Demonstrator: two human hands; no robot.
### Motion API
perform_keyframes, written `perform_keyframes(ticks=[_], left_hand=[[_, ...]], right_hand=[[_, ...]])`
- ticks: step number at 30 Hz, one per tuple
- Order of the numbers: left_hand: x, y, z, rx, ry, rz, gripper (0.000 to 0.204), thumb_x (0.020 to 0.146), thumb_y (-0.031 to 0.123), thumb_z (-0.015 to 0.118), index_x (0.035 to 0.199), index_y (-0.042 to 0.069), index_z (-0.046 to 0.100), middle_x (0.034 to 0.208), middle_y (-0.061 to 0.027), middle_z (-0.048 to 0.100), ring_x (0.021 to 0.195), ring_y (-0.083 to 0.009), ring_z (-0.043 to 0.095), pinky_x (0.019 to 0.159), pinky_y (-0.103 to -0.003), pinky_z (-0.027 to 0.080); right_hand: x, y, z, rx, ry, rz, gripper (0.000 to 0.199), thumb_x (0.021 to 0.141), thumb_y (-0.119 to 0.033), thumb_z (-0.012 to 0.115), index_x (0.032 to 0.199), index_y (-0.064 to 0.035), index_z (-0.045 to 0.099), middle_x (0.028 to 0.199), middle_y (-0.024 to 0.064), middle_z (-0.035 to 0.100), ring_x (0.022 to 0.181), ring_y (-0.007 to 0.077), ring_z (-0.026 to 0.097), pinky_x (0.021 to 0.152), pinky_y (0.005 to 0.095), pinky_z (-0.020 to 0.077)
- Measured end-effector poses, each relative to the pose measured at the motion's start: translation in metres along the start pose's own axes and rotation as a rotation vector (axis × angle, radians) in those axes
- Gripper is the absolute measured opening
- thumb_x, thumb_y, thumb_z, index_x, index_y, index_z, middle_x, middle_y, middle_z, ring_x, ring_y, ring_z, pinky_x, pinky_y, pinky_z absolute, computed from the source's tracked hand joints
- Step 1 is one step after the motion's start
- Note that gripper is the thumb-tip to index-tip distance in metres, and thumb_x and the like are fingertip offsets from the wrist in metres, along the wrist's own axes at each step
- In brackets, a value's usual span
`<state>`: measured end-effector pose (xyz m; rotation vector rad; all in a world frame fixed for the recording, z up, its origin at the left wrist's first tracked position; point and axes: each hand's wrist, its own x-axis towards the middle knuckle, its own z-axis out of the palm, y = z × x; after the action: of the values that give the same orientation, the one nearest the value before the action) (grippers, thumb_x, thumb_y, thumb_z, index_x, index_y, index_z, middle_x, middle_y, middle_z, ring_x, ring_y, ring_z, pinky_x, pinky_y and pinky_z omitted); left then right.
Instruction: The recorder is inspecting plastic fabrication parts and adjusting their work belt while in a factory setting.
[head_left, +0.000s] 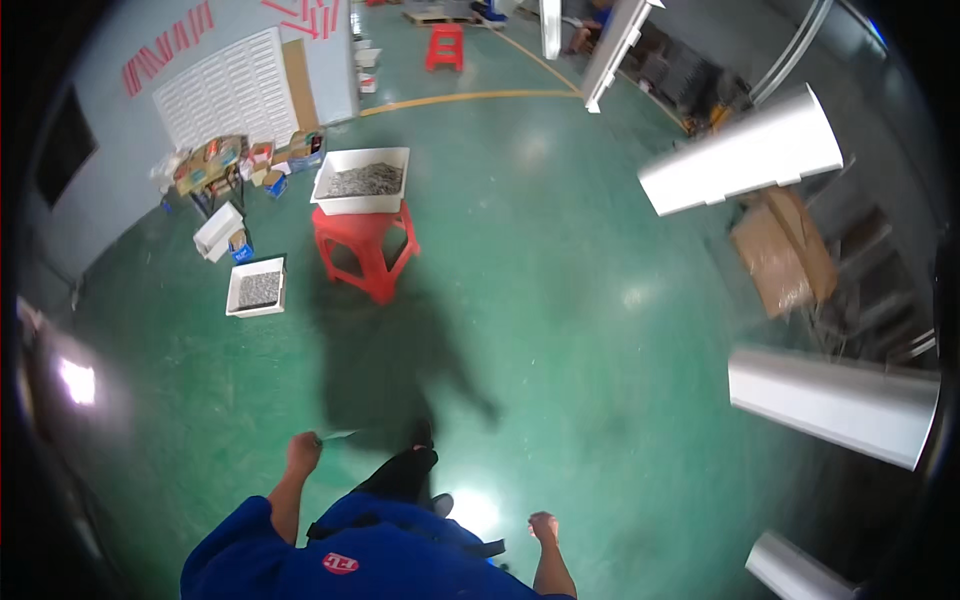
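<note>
My left hand (304,452) is closed around a thin, pale, blade-like piece (339,435) with a dark end at the fingers; its exact kind is too small to make out. Lower right, my right hand (543,527) hangs apart from everything, its fingers curled in with nothing showing in them. Ahead stands a red plastic stool (366,236) bearing a white tray (361,205) of small grey metal-looking parts. On the floor to its left lies a second white tray (240,311) with similar grey pieces. Both hands are well short of the trays.
Boxes and a cluttered low table (208,170) line the left wall. Long white panels (745,150) jut in from the right, near a brown carton (770,255). Another red stool (445,47) stands far ahead. A person (590,30) is at the far right.
</note>
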<state>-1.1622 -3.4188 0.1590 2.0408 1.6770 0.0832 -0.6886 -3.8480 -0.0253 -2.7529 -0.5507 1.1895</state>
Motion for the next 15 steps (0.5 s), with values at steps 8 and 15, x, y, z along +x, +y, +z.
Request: perform_keyframes(ticks=[8, 15], left_hand=[[-0.005, -0.119, 0.105, 0.108, 0.172, -0.780, 0.016, 0.078, 0.018, 0.058, 0.088, 0.006, 0.061, 0.081, -0.0136, 0.063, 0.078, -0.0277, 0.064, 0.064, -0.037, 0.051], [0.220, 0.044, 0.138, -0.674, 0.132, -0.409, 0.019, 0.075, 0.007, 0.064, 0.092, 0.000, 0.063, 0.076, -0.0119, 0.064, 0.068, -0.0204, 0.063, 0.061, -0.033, 0.048]], right_hand=[[0.150, -0.302, -0.200, 0.179, 0.023, -0.348, 0.022, 0.077, -0.019, 0.060, 0.094, -0.0069, 0.066, 0.076, 0.0082, 0.068, 0.068, 0.0171, 0.065, 0.064, 0.0317, 0.0515], [0.200, -0.363, -0.165, -0.437, -0.155, -0.407, 0.052, 0.078, -0.030, 0.070, 0.119, -0.0026, 0.052, 0.117, 0.0162, 0.056, 0.102, 0.0283, 0.058, 0.088, 0.0348, 0.0460]])
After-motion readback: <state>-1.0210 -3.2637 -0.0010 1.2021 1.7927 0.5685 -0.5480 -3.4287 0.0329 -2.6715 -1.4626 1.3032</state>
